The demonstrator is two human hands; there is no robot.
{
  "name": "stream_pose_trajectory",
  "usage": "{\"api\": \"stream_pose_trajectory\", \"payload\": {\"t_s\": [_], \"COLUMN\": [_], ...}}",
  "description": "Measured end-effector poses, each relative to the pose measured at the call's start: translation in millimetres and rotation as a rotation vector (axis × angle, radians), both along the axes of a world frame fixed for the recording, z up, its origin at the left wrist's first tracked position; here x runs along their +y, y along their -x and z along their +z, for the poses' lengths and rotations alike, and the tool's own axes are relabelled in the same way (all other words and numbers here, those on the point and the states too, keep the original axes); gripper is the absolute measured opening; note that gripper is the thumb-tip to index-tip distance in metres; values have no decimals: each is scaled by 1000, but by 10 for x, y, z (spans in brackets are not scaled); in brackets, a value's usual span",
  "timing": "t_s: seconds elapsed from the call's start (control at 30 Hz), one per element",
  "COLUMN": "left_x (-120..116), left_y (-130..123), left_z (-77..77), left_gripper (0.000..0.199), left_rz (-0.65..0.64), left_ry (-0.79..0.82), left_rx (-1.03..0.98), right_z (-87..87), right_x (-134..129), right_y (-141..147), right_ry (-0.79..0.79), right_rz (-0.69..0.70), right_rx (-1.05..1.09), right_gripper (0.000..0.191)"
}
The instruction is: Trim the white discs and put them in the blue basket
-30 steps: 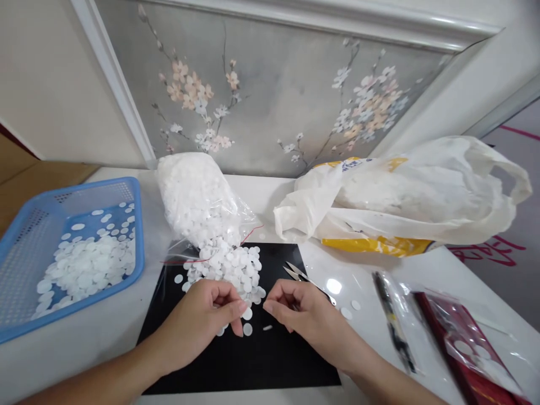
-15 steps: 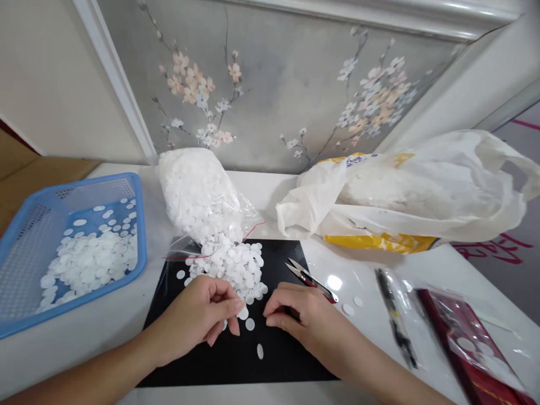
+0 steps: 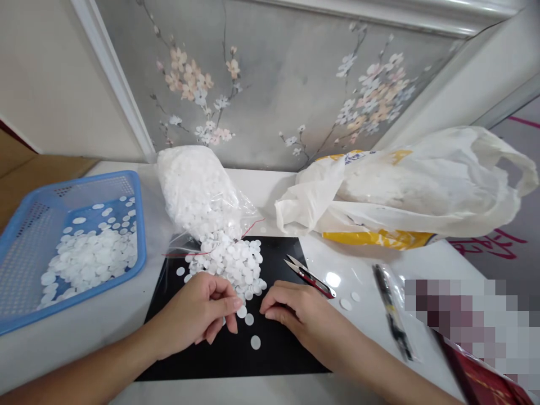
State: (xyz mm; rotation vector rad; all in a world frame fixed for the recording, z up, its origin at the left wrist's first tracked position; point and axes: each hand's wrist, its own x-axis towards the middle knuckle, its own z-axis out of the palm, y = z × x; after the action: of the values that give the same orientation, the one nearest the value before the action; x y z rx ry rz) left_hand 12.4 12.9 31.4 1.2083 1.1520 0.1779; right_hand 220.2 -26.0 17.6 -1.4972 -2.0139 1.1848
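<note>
White round discs (image 3: 236, 259) lie heaped on a black mat (image 3: 194, 363), spilling from the mouth of a clear plastic bag (image 3: 194, 185). Over the near left side of the heap is my left hand (image 3: 206, 309), thumb and index finger pinched; whether a disc is between them is too small to tell. To its right, my right hand (image 3: 291, 309) rests by the mat's right part with its fingers curled together, their tips hiding anything inside. One loose disc (image 3: 255, 342) lies flat between and below the hands. Red-handled snips (image 3: 310, 277) lie just behind my right hand.
A blue basket (image 3: 141, 225) with many discs stands at the left. Behind on the right lies a white and yellow plastic bag (image 3: 392, 197). Further right are packaged pens (image 3: 392, 312), two loose discs and a dark red item (image 3: 476, 371), partly pixelated.
The loose disc near the mat's front, seen tilted before, now lies flat slightly further left. My right hand has shifted slightly left. My left hand keeps its pinch.
</note>
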Motion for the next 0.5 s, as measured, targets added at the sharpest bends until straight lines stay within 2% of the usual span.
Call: {"api": "stream_pose_trajectory", "payload": {"t_s": [0.17, 0.37, 0.5], "left_x": [-8, -17, -24], "left_y": [0, 3, 14], "left_z": [-11, -22, -34], "left_gripper": [27, 25, 21], "left_rz": [-5, 6, 39], "left_ry": [-5, -13, -27], "left_rx": [2, -21, -60], "right_z": [-28, -91, -79], "right_x": [-45, -136, -151], "right_y": [65, 180, 169], "right_ry": [16, -68, 15], "right_rz": [36, 129, 130], "right_rx": [-2, -150, -135], "right_gripper": [17, 15, 19]}}
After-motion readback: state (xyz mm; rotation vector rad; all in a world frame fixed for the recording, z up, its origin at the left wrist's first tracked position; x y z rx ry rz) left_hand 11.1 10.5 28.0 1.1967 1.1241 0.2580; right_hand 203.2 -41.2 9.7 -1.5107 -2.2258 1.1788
